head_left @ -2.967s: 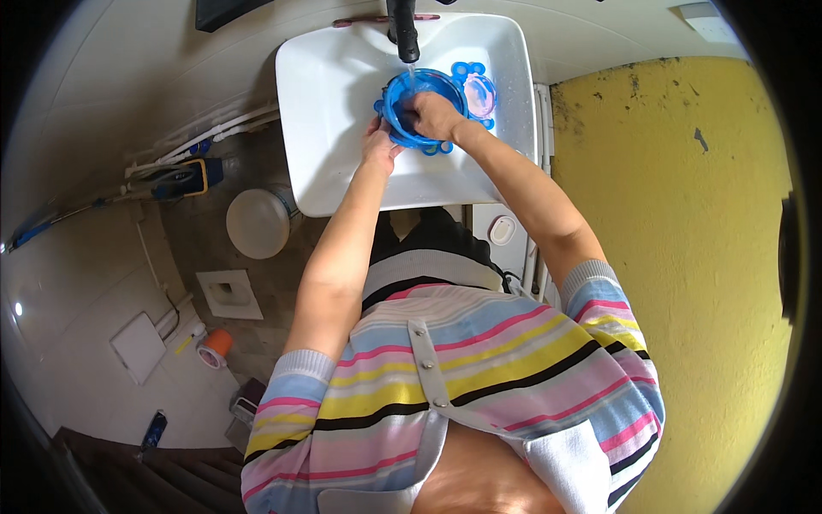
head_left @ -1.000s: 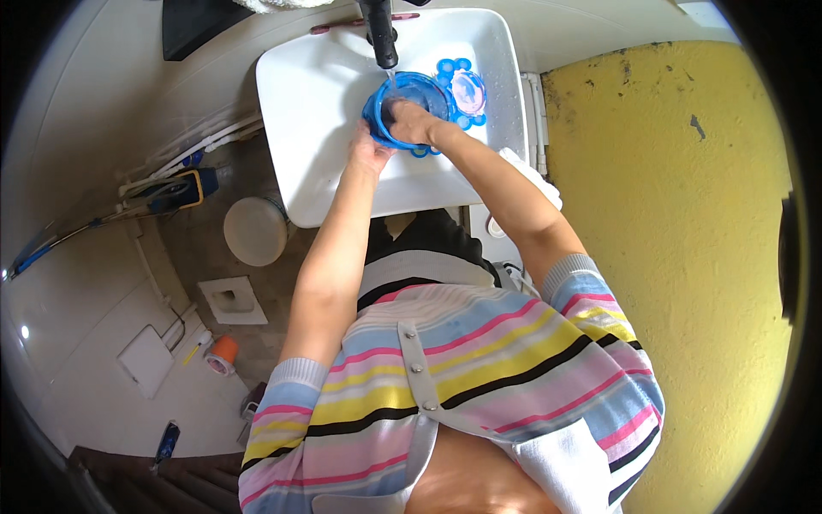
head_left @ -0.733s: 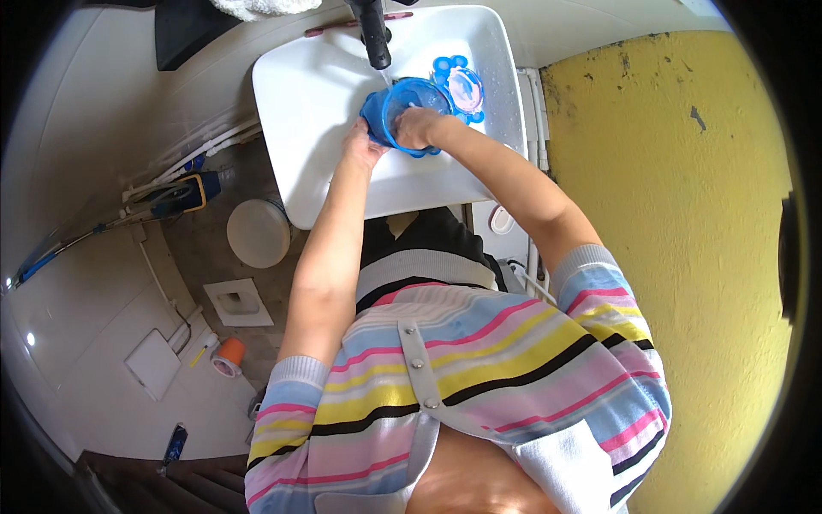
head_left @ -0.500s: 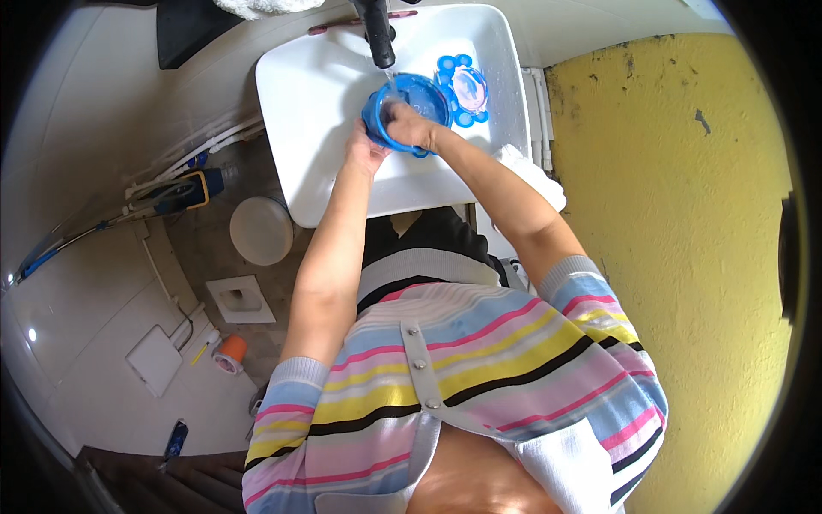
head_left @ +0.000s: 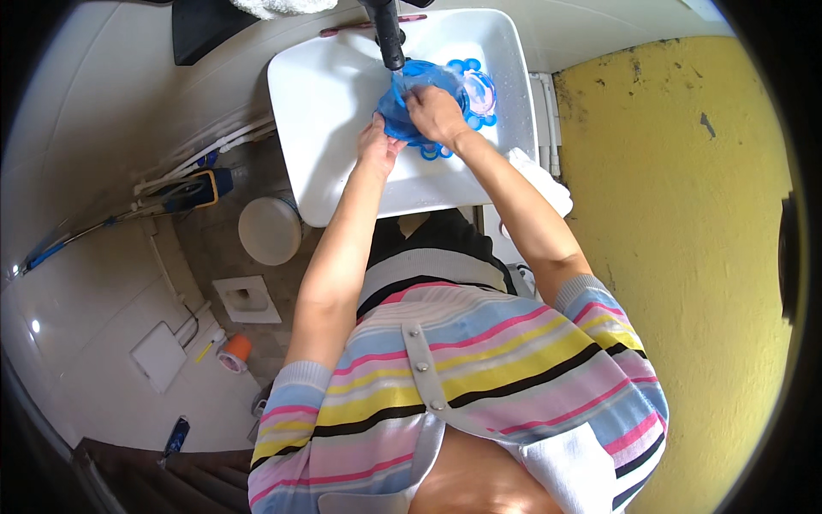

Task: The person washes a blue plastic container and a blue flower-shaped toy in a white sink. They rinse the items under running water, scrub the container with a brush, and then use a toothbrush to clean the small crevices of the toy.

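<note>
A blue plastic bowl (head_left: 396, 118) is tilted under the black tap (head_left: 387, 38), with a stream of water running into it. My left hand (head_left: 379, 146) holds its left lower rim, fingers closed on the edge. Over the bowl, my right hand (head_left: 437, 113) has its fingers bunched against the inside; the fingertips are partly hidden, so I cannot tell what they hold, if anything. Just right of the bowl lies a blue piece with rounded lobes (head_left: 491, 120) and a pink-and-white round middle.
All this is inside a white rectangular sink (head_left: 321, 111). A white cloth (head_left: 539, 180) hangs on its right rim by the yellow wall (head_left: 668, 257). A dark red stick-like item (head_left: 342, 28) rests behind the tap. A white bucket (head_left: 270, 231) stands on the floor left.
The bowl has been tipped, its opening turned more toward the tap. My right hand has lifted from deep inside it to nearer the rim. The view has shifted slightly.
</note>
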Demonstrator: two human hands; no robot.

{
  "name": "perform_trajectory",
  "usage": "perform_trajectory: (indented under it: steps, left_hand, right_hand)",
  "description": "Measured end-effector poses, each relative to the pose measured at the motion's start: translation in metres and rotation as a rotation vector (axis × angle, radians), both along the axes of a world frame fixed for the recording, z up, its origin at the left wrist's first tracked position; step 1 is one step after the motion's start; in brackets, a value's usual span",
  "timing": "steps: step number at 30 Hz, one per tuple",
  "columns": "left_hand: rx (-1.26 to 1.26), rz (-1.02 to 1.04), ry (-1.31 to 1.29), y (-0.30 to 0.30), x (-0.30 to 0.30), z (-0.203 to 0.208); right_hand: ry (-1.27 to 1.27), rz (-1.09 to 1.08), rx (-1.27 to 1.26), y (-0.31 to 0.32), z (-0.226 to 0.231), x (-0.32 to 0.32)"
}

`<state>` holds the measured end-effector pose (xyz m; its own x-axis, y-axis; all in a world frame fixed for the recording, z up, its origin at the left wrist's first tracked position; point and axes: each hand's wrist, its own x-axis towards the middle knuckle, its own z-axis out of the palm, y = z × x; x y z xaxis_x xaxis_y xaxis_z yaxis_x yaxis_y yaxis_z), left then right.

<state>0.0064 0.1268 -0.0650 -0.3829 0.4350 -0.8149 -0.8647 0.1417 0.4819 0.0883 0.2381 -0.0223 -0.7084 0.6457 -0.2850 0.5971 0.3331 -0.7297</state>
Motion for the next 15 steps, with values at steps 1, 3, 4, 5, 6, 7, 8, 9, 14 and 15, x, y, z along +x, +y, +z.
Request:
perform_trajectory:
  steps: [1, 3, 4, 5, 6, 7, 8, 9, 14, 15]
  left_hand:
    - [0.042, 0.012, -0.01, -0.006, 0.0, -0.001]
    - [0.136, 0.033, -0.034, -0.016, -0.001, -0.009]
    - [0.139, -0.006, -0.027, -0.021, 0.004, -0.001]
    - [0.13, 0.01, -0.032, -0.029, 0.005, 0.004]
    - [0.121, 0.027, -0.036, -0.035, 0.005, 0.008]
    - [0.111, 0.042, -0.037, -0.041, 0.004, 0.013]
    - [0.134, -0.018, 0.057, -0.047, 0.005, 0.024]
    - [0.113, 0.0, 0.022, -0.053, 0.001, 0.03]
    - [0.049, -0.006, 0.005, -0.058, -0.008, 0.045]
    - [0.058, 0.022, -0.03, -0.055, -0.009, 0.048]
  right_hand:
    - [0.013, 0.013, 0.021, -0.01, 0.028, -0.003]
    - [-0.039, 0.153, 0.081, -0.027, 0.055, -0.011]
    - [-0.034, 0.232, 0.121, -0.03, 0.061, -0.011]
    - [-0.029, 0.316, 0.156, -0.034, 0.064, -0.011]
    - [0.036, 0.299, 0.171, -0.035, 0.059, -0.009]
    - [0.104, 0.279, 0.185, -0.039, 0.051, -0.007]
    - [0.169, 0.261, 0.197, -0.042, 0.046, -0.006]
    - [0.233, 0.18, 0.143, -0.041, 0.043, -0.004]
    - [0.495, -0.112, -0.315, -0.038, 0.028, 0.002]
    - [0.489, -0.17, -0.424, -0.04, 0.026, 0.003]
